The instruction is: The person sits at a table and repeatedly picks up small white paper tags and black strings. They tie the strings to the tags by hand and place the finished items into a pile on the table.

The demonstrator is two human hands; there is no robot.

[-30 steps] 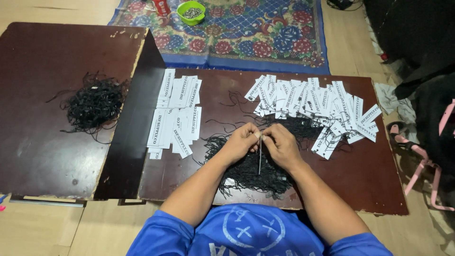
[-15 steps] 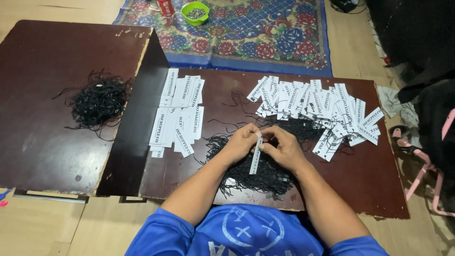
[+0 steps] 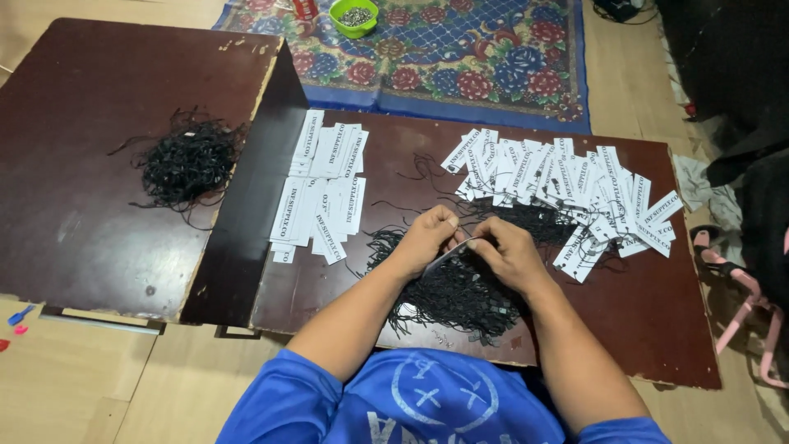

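Tag [image 3: 448, 253] had swung from upright to flat, pinched between my left hand [image 3: 423, 238] and right hand [image 3: 509, 255] above the desk's [image 3: 625, 321] near-edge cords [image 3: 460, 300].

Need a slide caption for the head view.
Both hands pinch a paper tag above black strings.

Near board [image 3: 625, 329]: string heap [image 3: 460, 288] lies at the front edge, under both hands.
Tag rows [image 3: 322, 193]: laid left of that heap.
Loose tags [image 3: 567, 193]: spread behind and right.
Left board [image 3: 82, 247]: second string heap [image 3: 187, 160] lies on it.
Rug [image 3: 460, 57]: spread behind the boards, bowl [image 3: 354, 15] set on it.
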